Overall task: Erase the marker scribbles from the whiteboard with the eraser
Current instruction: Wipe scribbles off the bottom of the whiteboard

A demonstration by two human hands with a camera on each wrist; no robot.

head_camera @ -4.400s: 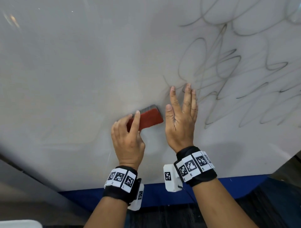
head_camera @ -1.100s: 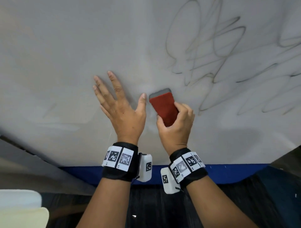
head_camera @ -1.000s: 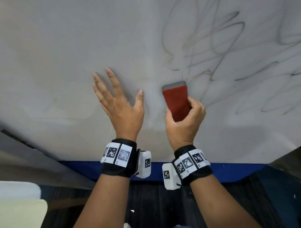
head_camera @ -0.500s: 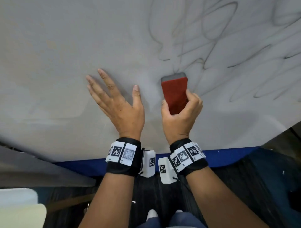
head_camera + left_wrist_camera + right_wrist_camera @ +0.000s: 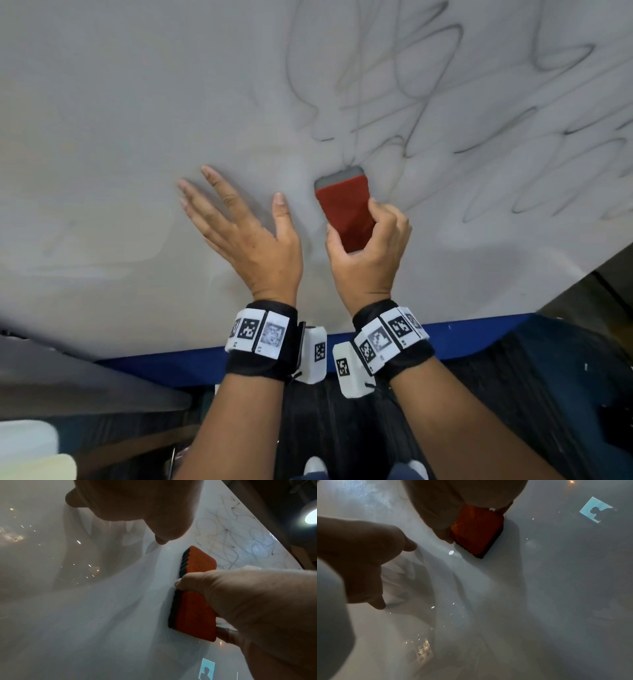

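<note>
A red eraser (image 5: 346,209) with a dark felt face lies flat against the whiteboard (image 5: 120,102). My right hand (image 5: 368,246) grips its lower half, thumb on the left edge and fingers curled over the right. The eraser's top end touches the lowest loops of the black marker scribbles (image 5: 428,102), which fill the board's upper right. My left hand (image 5: 246,233) is flat on the board to the left, fingers spread and straight. In the left wrist view the eraser (image 5: 193,595) and scribbles (image 5: 240,540) show; in the right wrist view the eraser (image 5: 476,531) sits under my palm.
The board's left side shows only faint smears. A blue frame strip (image 5: 479,332) runs along its lower edge, with dark floor (image 5: 565,394) below. A grey ledge (image 5: 68,383) and a pale object (image 5: 30,455) sit at the lower left.
The eraser went from my left hand to my right, turned upright. Over the last second my right hand has slid it up to the lowest scribbles. My left hand stays flat.
</note>
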